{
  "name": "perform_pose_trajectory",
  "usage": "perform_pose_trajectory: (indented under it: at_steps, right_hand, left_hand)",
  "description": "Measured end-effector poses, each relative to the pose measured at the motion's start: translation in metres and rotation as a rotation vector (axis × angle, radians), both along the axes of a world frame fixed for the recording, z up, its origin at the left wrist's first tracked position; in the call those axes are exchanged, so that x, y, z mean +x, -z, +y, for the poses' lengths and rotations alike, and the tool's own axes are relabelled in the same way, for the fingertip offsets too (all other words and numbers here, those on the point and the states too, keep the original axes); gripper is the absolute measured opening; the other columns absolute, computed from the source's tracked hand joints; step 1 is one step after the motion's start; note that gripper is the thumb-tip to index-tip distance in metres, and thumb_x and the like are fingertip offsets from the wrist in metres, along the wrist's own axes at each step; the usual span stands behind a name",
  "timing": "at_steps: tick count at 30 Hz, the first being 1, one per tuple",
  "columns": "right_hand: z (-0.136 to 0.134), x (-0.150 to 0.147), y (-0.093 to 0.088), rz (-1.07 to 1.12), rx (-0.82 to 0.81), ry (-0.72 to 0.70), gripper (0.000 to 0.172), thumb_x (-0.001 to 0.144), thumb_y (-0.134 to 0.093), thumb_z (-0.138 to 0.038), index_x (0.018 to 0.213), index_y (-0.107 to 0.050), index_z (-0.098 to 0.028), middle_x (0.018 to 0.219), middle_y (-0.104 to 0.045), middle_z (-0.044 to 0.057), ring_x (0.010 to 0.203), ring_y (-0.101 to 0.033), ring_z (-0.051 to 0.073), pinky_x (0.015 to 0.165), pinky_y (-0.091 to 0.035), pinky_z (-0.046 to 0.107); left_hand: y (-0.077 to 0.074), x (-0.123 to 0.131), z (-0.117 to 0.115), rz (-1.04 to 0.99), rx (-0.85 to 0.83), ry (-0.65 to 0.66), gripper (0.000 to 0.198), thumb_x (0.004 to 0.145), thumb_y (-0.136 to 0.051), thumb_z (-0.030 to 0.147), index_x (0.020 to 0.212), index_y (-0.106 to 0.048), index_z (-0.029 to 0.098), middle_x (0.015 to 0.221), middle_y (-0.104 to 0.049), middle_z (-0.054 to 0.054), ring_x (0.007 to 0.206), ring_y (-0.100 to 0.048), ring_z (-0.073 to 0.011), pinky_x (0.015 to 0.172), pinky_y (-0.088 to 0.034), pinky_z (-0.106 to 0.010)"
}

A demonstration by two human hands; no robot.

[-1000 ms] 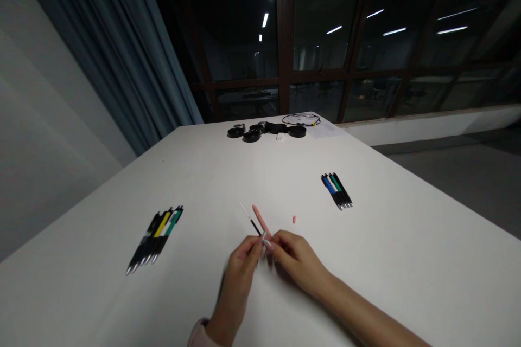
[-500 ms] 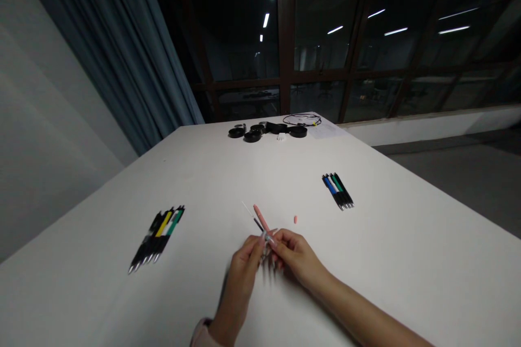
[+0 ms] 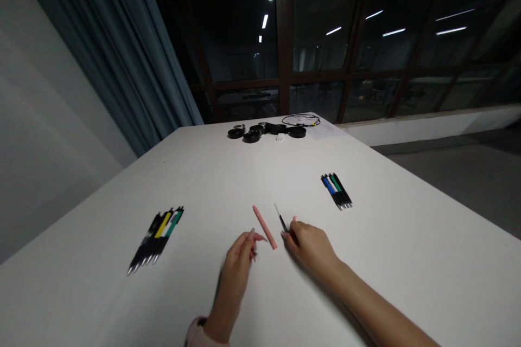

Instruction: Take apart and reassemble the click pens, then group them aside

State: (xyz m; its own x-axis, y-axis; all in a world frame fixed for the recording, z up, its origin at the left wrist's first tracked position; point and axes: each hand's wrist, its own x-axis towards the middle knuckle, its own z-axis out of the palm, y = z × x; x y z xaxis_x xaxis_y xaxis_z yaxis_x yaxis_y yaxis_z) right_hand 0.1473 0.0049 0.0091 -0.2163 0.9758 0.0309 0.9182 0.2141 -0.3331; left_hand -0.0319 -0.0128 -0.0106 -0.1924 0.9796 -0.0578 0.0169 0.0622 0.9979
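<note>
A pink pen barrel [image 3: 264, 227] lies slanted on the white table between my hands. My right hand [image 3: 311, 246] is closed on a thin pen refill [image 3: 280, 218], clear at its far end and dark lower down, close to the tabletop. Just beyond those fingers a small pink piece [image 3: 294, 218] shows, mostly hidden by the hand. To the left of the barrel, my left hand [image 3: 240, 254] has its fingers curled together. Something small and shiny may be between them, but I cannot make it out.
Several pens, black with yellow, white and green parts [image 3: 157, 238], lie side by side at the left. Another row of pens [image 3: 337, 191] is at the right. Black rolls [image 3: 252, 136], a cable [image 3: 302, 120] and a small white object [image 3: 280, 137] sit at the far end.
My hands were together over the barrel and have moved apart. The pink barrel now lies free on the table. The refill has shifted right with my right hand, which now partly covers the small pink piece.
</note>
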Motion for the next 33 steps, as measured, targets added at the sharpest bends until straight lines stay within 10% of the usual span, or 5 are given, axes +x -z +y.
perform_pose_trajectory:
  at_steps: [9, 13, 20, 33]
  right_hand:
    - [0.006, 0.016, -0.011, 0.066, 0.044, 0.074, 0.026, 0.099, -0.041, -0.029, 0.085, -0.060, -0.019, 0.082, -0.074, 0.007, 0.074, -0.068, 0.020, 0.060, -0.033, 0.027]
    - [0.011, 0.023, -0.011, 0.186, 0.069, 0.160, 0.021, 0.100, -0.038, -0.029, 0.109, -0.052, -0.017, 0.079, -0.073, 0.005, 0.068, -0.068, 0.020, 0.058, -0.035, 0.025]
    - [0.004, 0.007, 0.002, 0.118, 0.110, 0.020, 0.030, 0.101, -0.033, -0.019, 0.130, -0.041, -0.014, 0.088, -0.074, 0.009, 0.079, -0.071, 0.022, 0.061, -0.042, 0.026]
    - [0.001, -0.025, 0.004, -0.284, 0.145, -0.101, 0.049, 0.092, -0.037, -0.001, 0.140, -0.041, -0.008, 0.094, -0.071, 0.018, 0.078, -0.073, 0.024, 0.061, -0.054, 0.030]
  left_hand:
    - [0.000, -0.002, 0.001, -0.022, -0.011, -0.019, 0.056, 0.065, -0.062, 0.074, 0.068, -0.066, 0.018, 0.058, -0.050, 0.002, 0.056, -0.045, -0.0138, 0.052, -0.035, -0.026]
    - [0.002, -0.004, 0.002, 0.063, 0.020, 0.013, 0.053, 0.074, -0.056, 0.069, 0.075, -0.068, 0.018, 0.062, -0.051, 0.001, 0.057, -0.046, -0.0145, 0.052, -0.037, -0.026]
    - [0.002, 0.002, -0.009, 0.769, 0.239, 0.258, 0.033, 0.092, -0.045, 0.033, 0.118, -0.064, 0.025, 0.090, -0.062, -0.004, 0.080, -0.057, -0.0193, 0.074, -0.044, -0.032]
    - [0.002, -0.012, 0.000, 1.052, 0.275, 0.156, 0.022, 0.089, -0.053, 0.038, 0.072, -0.053, 0.025, 0.068, -0.060, -0.001, 0.066, -0.057, -0.0201, 0.064, -0.037, -0.031]
